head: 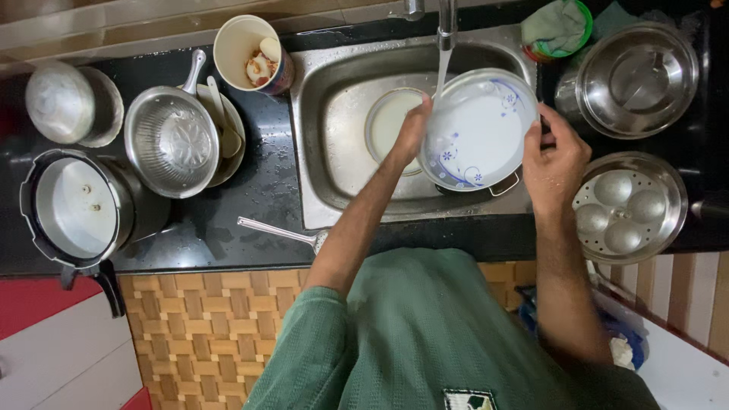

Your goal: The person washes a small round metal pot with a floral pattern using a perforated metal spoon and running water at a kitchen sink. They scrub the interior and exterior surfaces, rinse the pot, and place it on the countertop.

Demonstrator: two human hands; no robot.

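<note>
White with a blue floral pattern, the plate point(480, 129) is held tilted over the right half of the steel sink point(334, 76), directly beneath the faucet point(447, 19), whose water stream strikes the plate's upper left rim. The right hand point(557, 156) grips the plate's right edge, fingers closed around the rim. The left hand point(414, 125) lies against the left rim, fingers loosely curled; whether it holds anything cannot be determined. Both hands sit at opposite edges, equally near. A second plate point(387, 121) lies flat in the sink basin, left of the held plate.
</note>
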